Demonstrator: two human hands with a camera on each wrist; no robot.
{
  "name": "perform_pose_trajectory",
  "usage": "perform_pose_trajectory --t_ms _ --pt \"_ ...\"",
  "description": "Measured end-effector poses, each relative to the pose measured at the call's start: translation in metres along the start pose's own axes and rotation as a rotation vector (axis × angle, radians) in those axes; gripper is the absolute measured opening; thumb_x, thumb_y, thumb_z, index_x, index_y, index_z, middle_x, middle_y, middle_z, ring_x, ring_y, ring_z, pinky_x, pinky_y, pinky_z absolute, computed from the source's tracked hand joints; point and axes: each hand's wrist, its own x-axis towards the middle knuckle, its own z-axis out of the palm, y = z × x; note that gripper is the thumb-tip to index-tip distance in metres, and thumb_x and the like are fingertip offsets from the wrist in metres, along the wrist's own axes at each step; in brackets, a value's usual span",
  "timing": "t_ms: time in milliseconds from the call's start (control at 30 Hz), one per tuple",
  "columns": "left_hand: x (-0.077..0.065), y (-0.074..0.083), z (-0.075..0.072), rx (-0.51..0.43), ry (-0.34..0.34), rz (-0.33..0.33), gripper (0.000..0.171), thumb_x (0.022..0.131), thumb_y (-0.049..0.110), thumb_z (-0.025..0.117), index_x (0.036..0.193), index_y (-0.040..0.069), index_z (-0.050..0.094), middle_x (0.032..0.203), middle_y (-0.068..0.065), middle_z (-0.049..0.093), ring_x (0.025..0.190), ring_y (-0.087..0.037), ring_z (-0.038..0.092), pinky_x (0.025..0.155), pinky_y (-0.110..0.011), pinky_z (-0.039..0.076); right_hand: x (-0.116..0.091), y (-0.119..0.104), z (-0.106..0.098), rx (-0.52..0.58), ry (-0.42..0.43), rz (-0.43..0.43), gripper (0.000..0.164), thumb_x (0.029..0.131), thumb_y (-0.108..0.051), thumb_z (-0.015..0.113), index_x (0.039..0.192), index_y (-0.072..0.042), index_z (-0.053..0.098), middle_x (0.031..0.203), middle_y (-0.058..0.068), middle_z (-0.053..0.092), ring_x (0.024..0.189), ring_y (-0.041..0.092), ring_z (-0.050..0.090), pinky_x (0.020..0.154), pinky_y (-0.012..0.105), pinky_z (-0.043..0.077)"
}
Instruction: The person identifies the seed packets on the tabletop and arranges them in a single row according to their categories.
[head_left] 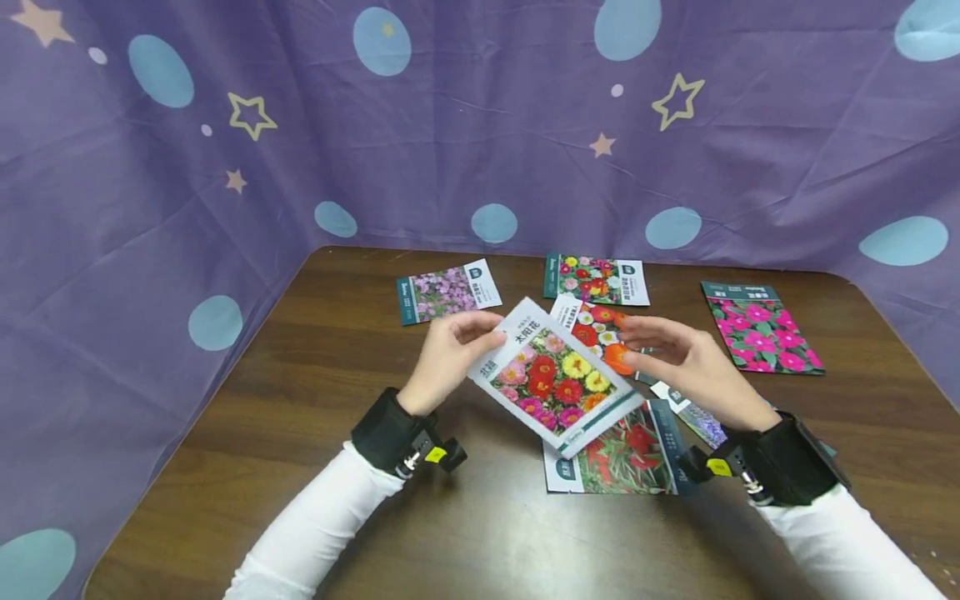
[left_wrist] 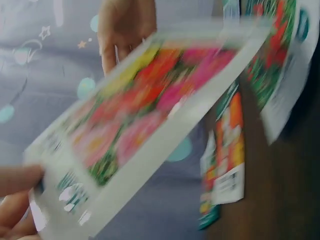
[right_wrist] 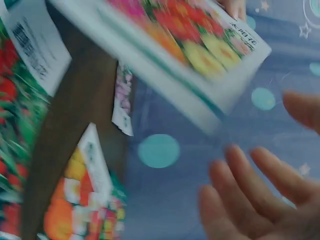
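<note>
Two white sleeves (head_left: 318, 525) come slantwise from the lower edge, each ending at a black wrist strap (head_left: 384, 432). The left hand (head_left: 446, 358) pinches the white flower packet (head_left: 551, 383) at its upper left edge, thumb on the printed front. This packet is tilted in the air above the table (head_left: 480, 542), between both hands. The right hand (head_left: 697, 367) is raised by its other side, thumb and fingers apart, with a gap to the packet in the right wrist view. Below it, a red-flowered packet (head_left: 637, 457) lies partly hidden.

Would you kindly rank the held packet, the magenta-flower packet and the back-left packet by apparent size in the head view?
Largest to smallest:
1. Held packet
2. Magenta-flower packet
3. Back-left packet
</note>
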Motion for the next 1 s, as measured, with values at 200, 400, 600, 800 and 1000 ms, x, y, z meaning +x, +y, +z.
perform_pose_trajectory --t_ms 200,400,600,800,1000 --pt "0.021 0.023 0.0 0.178 -0.352 0.036 0.017 0.083 0.006 0.064 0.098 -0.001 0.068 0.089 -0.01 0.068 0.073 -0.011 0.061 0.066 -0.024 0.05 0.004 -0.015 0.013 -0.026 -0.195 -0.031 0.041 0.085 -0.015 0.065 0.121 0.003 0.055 0.106 0.014 0.064 0.091 0.01 0.062 0.071 0.026 0.053" --pt "0.028 0.035 0.009 0.224 -0.457 -0.019 0.017 0.084 0.006 0.064 0.099 0.0 0.068 0.09 -0.01 0.068 0.071 -0.011 0.061 0.062 -0.022 0.05 -0.004 -0.013 0.034 -0.014 -0.222 0.009 0.033 0.084 -0.014 0.066 0.11 0.004 0.059 0.091 0.01 0.068 0.078 0.011 0.065 0.063 0.026 0.052" --pt "0.029 0.034 0.012 0.26 -0.476 -0.038 0.016 0.083 0.004 0.065 0.098 0.0 0.068 0.091 -0.009 0.068 0.074 -0.01 0.062 0.065 -0.02 0.049 -0.013 -0.006 0.044 0.038 -0.173 0.046 0.029 0.085 -0.011 0.065 0.107 0.007 0.061 0.089 0.012 0.068 0.076 0.011 0.065 0.061 0.025 0.051" --pt "0.028 0.027 0.011 0.286 -0.512 -0.062 0.017 0.083 0.004 0.064 0.099 0.0 0.068 0.09 -0.008 0.068 0.072 -0.009 0.061 0.064 -0.019 0.048 -0.015 -0.001 0.052 0.069 -0.189 0.063 0.03 0.085 -0.01 0.064 0.108 0.009 0.06 0.094 0.015 0.067 0.079 0.011 0.065 0.065 0.024 0.053" --pt "0.03 0.023 -0.002 0.164 -0.318 0.074 0.026 0.083 0.005 0.065 0.108 -0.001 0.063 0.098 -0.012 0.066 0.085 -0.015 0.061 0.077 -0.024 0.05 -0.011 0.0 0.051 0.078 -0.133 0.074 0.028 0.085 -0.012 0.064 0.105 0.007 0.061 0.09 0.014 0.068 0.075 0.011 0.065 0.062 0.027 0.053"
